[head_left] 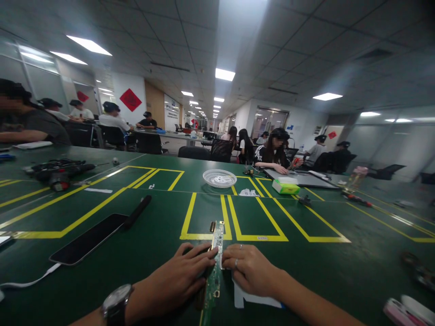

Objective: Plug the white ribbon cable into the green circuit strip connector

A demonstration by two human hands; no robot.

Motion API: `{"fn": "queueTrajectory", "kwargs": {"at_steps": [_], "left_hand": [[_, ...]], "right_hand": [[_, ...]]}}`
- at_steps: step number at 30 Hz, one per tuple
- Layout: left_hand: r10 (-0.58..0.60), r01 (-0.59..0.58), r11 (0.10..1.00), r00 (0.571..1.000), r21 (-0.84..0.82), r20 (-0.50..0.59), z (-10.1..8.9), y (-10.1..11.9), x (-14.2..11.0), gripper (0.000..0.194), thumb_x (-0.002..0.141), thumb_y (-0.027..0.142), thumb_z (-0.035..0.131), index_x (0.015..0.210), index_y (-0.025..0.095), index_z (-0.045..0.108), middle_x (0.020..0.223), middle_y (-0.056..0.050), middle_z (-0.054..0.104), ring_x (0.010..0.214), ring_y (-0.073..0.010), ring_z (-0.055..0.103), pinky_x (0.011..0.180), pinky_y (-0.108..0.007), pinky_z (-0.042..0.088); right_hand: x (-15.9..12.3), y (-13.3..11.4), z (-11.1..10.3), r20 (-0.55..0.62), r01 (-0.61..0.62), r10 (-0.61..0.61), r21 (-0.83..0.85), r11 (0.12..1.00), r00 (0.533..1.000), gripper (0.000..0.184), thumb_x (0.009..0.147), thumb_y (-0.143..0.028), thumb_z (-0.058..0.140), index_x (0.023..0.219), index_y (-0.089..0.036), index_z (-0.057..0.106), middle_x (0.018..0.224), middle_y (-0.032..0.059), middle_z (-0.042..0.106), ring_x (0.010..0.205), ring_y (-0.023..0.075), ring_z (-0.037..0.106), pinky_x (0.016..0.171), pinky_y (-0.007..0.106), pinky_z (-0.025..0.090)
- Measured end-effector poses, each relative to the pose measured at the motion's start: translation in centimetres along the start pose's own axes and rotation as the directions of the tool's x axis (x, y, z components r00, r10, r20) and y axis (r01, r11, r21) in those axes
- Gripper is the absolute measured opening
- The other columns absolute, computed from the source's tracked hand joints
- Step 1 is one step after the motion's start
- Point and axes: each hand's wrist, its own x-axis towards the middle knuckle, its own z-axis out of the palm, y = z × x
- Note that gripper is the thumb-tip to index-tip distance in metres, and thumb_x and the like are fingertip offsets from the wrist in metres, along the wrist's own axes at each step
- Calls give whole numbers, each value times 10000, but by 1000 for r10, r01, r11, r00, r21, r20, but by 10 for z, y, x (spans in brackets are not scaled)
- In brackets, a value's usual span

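Observation:
A long, narrow green circuit board [214, 281] stretches away from me over the table, with a small dark tab [212, 226] at its far end. My left hand [178, 277] grips it from the left, fingers laid across the top; its thumb is partly hidden. From the right, my right hand [249, 268] has its fingers curled and closed against the board's edge. A small pale part shows by those fingertips, too small to name. Under and beside my right hand lies a white sheet or strip [239, 296], partly covered.
A white perforated basket [219, 179] stands ahead. A phone [89, 239] with a cable lies left, a power tool [60, 179] beyond it. A green tissue pack [285, 186] sits right. Yellow tape [261, 237] marks the green table. A person [277, 151] works across from me.

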Motion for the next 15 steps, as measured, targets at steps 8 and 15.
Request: {"fn": "queueTrajectory", "kwargs": {"at_steps": [8,15], "left_hand": [[-46,42,998,996,-47,-76,-8,8,-3,636,946,251,508,1494,343,200,1562,-20,237,1402,-276,268,1119,-507,272],[-259,240,966,922,-99,-288,2,-11,-4,386,983,259,410,1369,265,395,1540,-77,260,1383,-296,284,1088,-522,313]], "right_hand": [[5,-6,-4,11,25,-25,-35,999,1000,400,821,-80,451,1186,-174,585,1268,96,582,1179,205,514,1019,397,403],[2,21,-8,37,-97,100,-67,993,994,347,869,-101,446,1160,-184,615,1213,80,614,1126,201,548,1002,402,412]]}}
